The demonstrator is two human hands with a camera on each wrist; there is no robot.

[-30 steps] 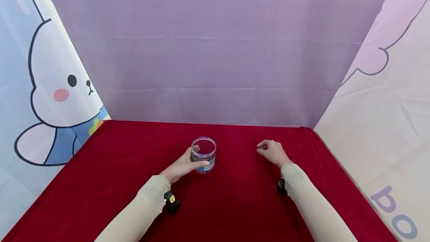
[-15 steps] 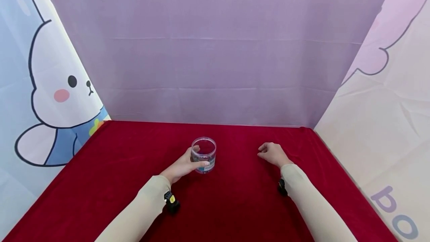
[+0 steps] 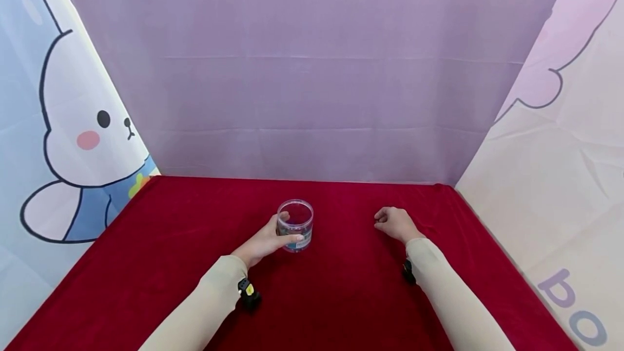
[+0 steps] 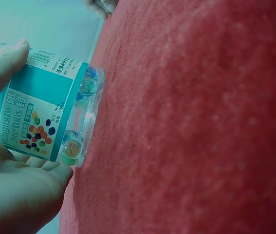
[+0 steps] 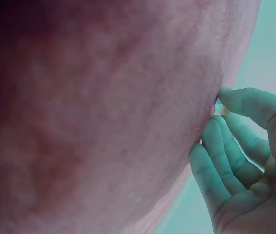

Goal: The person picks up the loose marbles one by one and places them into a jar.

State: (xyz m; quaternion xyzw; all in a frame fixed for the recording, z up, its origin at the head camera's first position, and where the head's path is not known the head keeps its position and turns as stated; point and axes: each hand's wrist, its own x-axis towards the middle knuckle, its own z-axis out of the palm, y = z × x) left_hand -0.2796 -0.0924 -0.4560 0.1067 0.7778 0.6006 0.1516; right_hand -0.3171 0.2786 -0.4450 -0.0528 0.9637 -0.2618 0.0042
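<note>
A clear plastic jar [image 3: 295,226] without a lid stands upright on the red cloth, left of the middle. My left hand [image 3: 263,241] grips it from the left, thumb across its near side. The left wrist view shows the jar's teal and white label [image 4: 38,107] and several glass marbles [image 4: 72,148] at its bottom. To the right, my right hand [image 3: 397,223] is low at the cloth. In the right wrist view its thumb and fingers pinch a small glassy marble [image 5: 219,106], mostly hidden by the fingertips.
Red cloth [image 3: 331,302] covers the table. A lilac curtain [image 3: 312,69] hangs behind it, with printed sheets at the left [image 3: 88,102] and right [image 3: 560,177] sides. Each wrist carries a small black camera [image 3: 249,294].
My right hand has shifted very slightly to the right and down. The left hand and the jar stay in place; the head view moves a little.
</note>
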